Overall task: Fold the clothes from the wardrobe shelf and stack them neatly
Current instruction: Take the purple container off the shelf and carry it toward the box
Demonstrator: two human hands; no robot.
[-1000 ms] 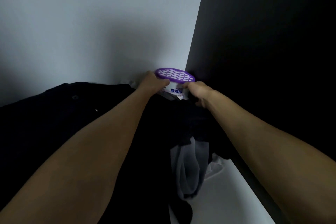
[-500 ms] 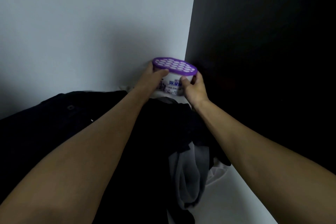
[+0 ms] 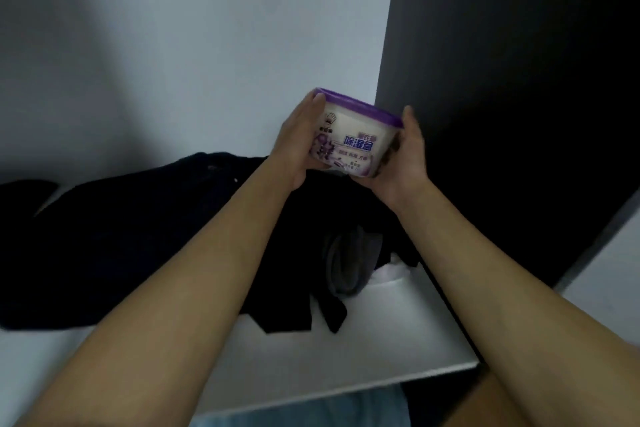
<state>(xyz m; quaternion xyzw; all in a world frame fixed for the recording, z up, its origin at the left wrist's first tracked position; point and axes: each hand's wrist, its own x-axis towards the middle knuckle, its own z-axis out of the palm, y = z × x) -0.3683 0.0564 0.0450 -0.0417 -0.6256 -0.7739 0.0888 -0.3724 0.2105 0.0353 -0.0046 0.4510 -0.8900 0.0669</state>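
A heap of dark clothes (image 3: 131,239) lies unfolded across the white wardrobe shelf (image 3: 346,357), with a grey garment (image 3: 349,263) and a bit of white cloth (image 3: 391,272) showing at its right end. Above the heap I hold a white tub with a purple lid (image 3: 356,135) between both hands. My left hand (image 3: 298,146) grips its left side and my right hand (image 3: 405,152) grips its right side and underside. The tub is clear of the clothes and the back wall.
The pale back wall (image 3: 207,45) meets a dark side panel (image 3: 502,80) at the right. The shelf's front edge (image 3: 346,388) runs below my forearms. Light blue fabric (image 3: 311,409) shows under the shelf.
Both hands have lifted the tub up from the back corner of the shelf and drawn it toward me. The view has pulled back, showing the shelf's front edge.
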